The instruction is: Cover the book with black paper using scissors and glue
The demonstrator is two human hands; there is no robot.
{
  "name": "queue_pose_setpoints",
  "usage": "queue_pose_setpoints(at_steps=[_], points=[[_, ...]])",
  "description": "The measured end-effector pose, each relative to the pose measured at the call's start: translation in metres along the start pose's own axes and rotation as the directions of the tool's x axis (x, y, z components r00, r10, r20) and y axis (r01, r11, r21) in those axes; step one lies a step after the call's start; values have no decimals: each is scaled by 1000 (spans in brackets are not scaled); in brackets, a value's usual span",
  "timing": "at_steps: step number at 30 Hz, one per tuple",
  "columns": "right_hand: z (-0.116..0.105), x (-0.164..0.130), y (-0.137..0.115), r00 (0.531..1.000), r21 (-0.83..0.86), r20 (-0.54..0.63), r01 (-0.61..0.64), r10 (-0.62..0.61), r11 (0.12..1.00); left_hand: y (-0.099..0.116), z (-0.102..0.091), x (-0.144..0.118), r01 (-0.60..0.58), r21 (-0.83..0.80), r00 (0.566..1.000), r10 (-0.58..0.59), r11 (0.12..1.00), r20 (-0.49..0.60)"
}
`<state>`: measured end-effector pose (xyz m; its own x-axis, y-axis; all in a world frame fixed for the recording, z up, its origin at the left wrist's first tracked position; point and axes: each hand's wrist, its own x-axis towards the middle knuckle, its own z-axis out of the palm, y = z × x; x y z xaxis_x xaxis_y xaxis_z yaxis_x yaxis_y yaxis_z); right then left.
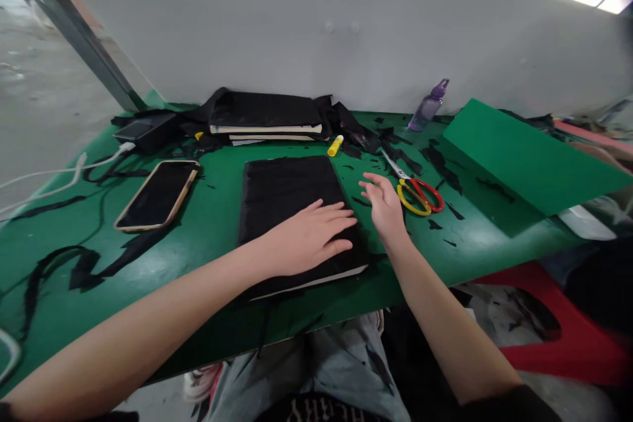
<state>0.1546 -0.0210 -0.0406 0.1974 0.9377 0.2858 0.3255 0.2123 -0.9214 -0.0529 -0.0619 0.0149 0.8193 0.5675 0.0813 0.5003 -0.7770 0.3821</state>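
Near the left edge of the green surface [212, 204] lie black strips [85, 270]. Next comes a phone [158, 196] with a dark screen, and a black box [148, 132] with a white plug [126, 148] by the back left corner. A pile of black-covered books [267, 109] sits along the back edge.

The black book [287, 188] lies flat near the middle of the front edge, its pale pages showing along the near side. The left hand [314, 241] is spread out on it, palm down, gripping nothing. A small yellow stick [335, 146] lies behind the book's far right corner. The right hand [387, 208] is off the book's right side, fingers loose and a bit bent, with nothing in it that I can see. Just past it are scissors [420, 196], then a purple bottle [428, 105] near the back edge and a green sheet [534, 158] toward the right end.

To smooth the cover well, I think a flat palm should press gently from the middle out, while the right hand steadies the book's side.

The shirt [324, 409] has pale letters, too blurry to read. I can't read any brand.
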Motion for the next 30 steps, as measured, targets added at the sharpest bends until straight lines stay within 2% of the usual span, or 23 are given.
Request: queue_pose_setpoints(at_steps=[4, 6, 8, 10, 13, 18, 21, 23, 27, 30], points=[[-3, 14, -1, 1000, 26, 6, 16, -16, 1000, -1, -9, -5, 35, 30, 995, -32, 999, -90], [-4, 24, -7, 999, 11, 38, 36, -36, 999, 0, -4, -4, -10, 38, 996, 14, 999, -85], [-3, 35, -12, 994, -28, 85, 77, -74, 997, 2, 3, 1, -100, 47, 994, 102, 994, -32], [-3, 48, -16, 983, -92, 128, 141, -129, 986, 5, 12, 7, -161, 66, 987, 160, 985, 23], [1, 68, -12, 963, -227, 179, 239, -201, 944, 11, 22, 17, -191, 116, 981, 185, 975, 55], [12, 88, 14, 953, -458, 193, 299, -234, 837, 12, 30, 25, -260, 130, 965, 253, 957, 63], [6, 89, 25, 962, -587, 151, 272, -227, 762, 8, 31, 26, -267, 115, 963, 261, 957, 61], [-9, 88, 26, 971, -671, 108, 231, -215, 704, 7, 30, 26, -264, 104, 964, 260, 959, 50], [-51, 94, 26, 988, -787, -72, 30, -140, 616, 6, 24, 26, -276, 55, 961, 274, 960, 46], [-70, 102, 35, 982, -818, -173, -97, -81, 568, 5, 15, 26, -286, 19, 958, 285, 958, 31]])
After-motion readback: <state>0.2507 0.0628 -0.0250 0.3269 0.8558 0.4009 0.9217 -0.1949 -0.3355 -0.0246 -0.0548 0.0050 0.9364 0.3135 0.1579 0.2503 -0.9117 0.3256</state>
